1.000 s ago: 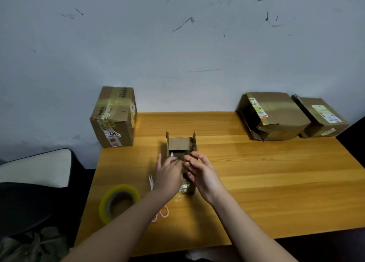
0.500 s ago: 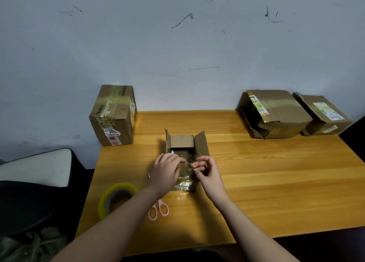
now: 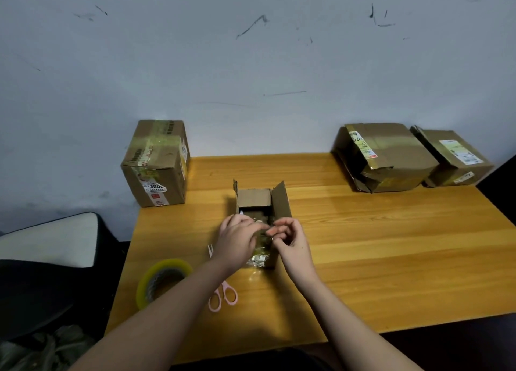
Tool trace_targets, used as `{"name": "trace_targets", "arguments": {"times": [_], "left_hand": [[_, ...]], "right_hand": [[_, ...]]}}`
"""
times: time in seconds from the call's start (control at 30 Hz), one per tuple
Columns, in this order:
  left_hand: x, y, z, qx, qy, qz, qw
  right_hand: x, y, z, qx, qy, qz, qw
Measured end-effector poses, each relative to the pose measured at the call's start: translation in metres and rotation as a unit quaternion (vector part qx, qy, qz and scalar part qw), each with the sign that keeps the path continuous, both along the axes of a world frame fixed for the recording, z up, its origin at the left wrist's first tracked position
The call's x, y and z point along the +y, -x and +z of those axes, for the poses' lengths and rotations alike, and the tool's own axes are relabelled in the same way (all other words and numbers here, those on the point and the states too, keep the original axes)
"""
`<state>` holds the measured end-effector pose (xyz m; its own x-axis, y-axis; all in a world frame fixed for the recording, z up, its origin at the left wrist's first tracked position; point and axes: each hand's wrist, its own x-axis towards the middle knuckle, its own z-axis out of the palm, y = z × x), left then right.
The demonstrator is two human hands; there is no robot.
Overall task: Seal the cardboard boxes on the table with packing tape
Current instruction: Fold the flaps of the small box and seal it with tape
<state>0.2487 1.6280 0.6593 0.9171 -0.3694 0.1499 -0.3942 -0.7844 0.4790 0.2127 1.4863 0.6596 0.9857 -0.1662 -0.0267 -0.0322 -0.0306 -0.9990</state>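
Small box (image 3: 261, 203) lengthwise away from viewer, flaps up; left hand (image 3: 237, 240) and right hand (image 3: 290, 238) pinching its near flap.

Yellow tape roll (image 3: 163, 280), pink scissors (image 3: 223, 296), orange-brown table (image 3: 391, 245)

wooden table (image 3: 391, 259), 4 boxes (image 3: 262, 203), tape roll (image 3: 163, 281), scissors (image 3: 223, 298)

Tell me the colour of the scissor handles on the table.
Pale pink. The scissors lie near the front edge beside the tape roll, seen in the head view.
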Motion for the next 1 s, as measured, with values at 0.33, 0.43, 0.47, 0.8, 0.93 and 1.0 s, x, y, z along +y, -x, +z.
{"name": "trace_targets", "arguments": {"times": [0.33, 0.43, 0.47, 0.8, 0.93, 1.0], "left_hand": [[0.005, -0.006, 0.008, 0.097, -0.003, 0.011, 0.995], [0.007, -0.004, 0.011, 0.113, -0.002, 0.006, 0.994], [0.007, -0.004, 0.012, 0.115, -0.001, 0.006, 0.993], [0.007, 0.0, 0.021, 0.121, -0.018, -0.009, 0.992], [0.005, -0.002, 0.018, 0.103, -0.027, 0.008, 0.994], [0.005, -0.003, 0.015, 0.099, -0.027, 0.015, 0.995]], "right_hand": [[0.003, 0.002, -0.017, -0.033, 0.132, -0.002, 0.991], [0.006, 0.002, -0.024, -0.04, 0.169, -0.017, 0.985], [0.008, 0.002, -0.025, -0.039, 0.174, -0.022, 0.984], [0.016, 0.002, -0.024, -0.041, 0.185, -0.045, 0.981], [0.017, 0.003, -0.023, -0.04, 0.178, -0.042, 0.982], [0.018, 0.003, -0.022, -0.045, 0.178, -0.045, 0.982]]}}
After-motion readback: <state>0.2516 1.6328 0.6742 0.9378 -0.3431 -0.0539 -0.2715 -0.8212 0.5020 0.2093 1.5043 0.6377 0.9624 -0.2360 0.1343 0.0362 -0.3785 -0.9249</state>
